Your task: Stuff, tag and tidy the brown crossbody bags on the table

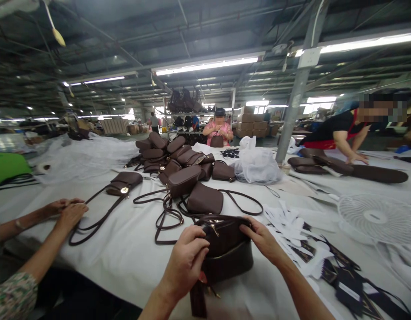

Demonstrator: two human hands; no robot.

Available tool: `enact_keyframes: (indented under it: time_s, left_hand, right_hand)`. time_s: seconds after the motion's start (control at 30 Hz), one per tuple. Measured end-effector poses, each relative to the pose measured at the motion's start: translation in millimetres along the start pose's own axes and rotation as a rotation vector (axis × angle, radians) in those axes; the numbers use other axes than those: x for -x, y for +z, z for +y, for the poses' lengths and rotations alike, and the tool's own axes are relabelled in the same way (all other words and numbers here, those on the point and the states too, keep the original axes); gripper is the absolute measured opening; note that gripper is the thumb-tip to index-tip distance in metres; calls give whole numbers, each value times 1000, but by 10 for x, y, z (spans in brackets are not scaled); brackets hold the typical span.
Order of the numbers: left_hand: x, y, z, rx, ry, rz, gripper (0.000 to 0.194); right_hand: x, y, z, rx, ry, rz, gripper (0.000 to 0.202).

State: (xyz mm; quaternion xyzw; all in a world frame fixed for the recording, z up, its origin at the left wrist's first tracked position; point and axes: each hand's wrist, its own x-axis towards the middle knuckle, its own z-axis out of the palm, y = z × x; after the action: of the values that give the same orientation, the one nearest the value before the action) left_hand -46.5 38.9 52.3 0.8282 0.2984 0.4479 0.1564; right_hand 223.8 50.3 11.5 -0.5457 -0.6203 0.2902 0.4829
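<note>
A dark brown bag [228,262] with a gold zipper pull sits near the table's front edge, between my two hands. My left hand [188,255] pinches the bag's top edge on its left side, fingers bent together. On the right side, my right hand [260,235] grips the same rim between thumb and fingers. A strap hangs below the bag beside a small gold clip. Just beyond it lies another brown bag [205,198] with its strap looped on the white table cover [125,240].
Behind is a pile of brown bags [185,180]. At left, another person's hands [70,213] touch a strap by a bag [125,182]. To the right are black tags [352,284], white paper strips [288,226], a white fan [375,218] and a metal post [293,106].
</note>
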Motion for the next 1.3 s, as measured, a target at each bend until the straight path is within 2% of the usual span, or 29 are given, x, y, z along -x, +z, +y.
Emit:
enact_keyframes:
  time_s: [0.07, 0.13, 0.2, 0.27, 0.3, 0.37, 0.47, 0.6, 0.7, 0.87, 0.97, 1.07, 1.2, 1.3]
  left_hand:
    - [59, -39, -137, 106, -109, 58, 25]
    - [91, -56, -281, 243, -292, 82, 40]
    - [88, -48, -394, 414, -420, -10, 43]
    - [61, -28, -453, 538, -454, -134, 43]
    - [44, -19, -461, 568, -450, -171, 45]
    - [8, -15, -441, 559, -428, -180, 49]
    - [-48, -50, -361, 474, -344, -190, 47]
    - [-150, -118, -260, 438, -248, -306, 38]
    - [-228, -106, -229, 461, -252, -394, 30]
    - [-263, 72, -225, 575, -331, -364, 15]
    - [-240, 168, -232, 630, -347, -315, 20]
    - [-212, 207, -252, 643, -359, -237, 24]
    - [-177, 230, -293, 669, -372, -223, 25]
    - [-163, 234, -319, 681, -360, -230, 26]
  right_hand:
    - [-20, -61, 49, 43, 23, 7, 35]
    - [19, -53, 97, 93, 42, 77, 42]
    - [95, 6, 109, 173, 9, 224, 52]
    - [174, 76, 65, 280, -97, 350, 54]
    - [203, 104, 23, 324, -161, 374, 52]
    - [228, 134, -87, 370, -247, 351, 42]
    - [189, 124, -276, 352, -263, 304, 29]
    - [77, 56, -489, 282, -223, 141, 32]
    - [-1, -20, -577, 192, -183, -9, 37]
    - [-104, -130, -624, 202, -109, -233, 40]
    - [-153, -214, -607, 106, -1, -228, 35]
    - [-143, -350, -513, -42, 41, -196, 34]
    - [-33, -473, -257, -168, 142, -178, 47]
    - [37, -434, -61, -172, 142, -98, 44]
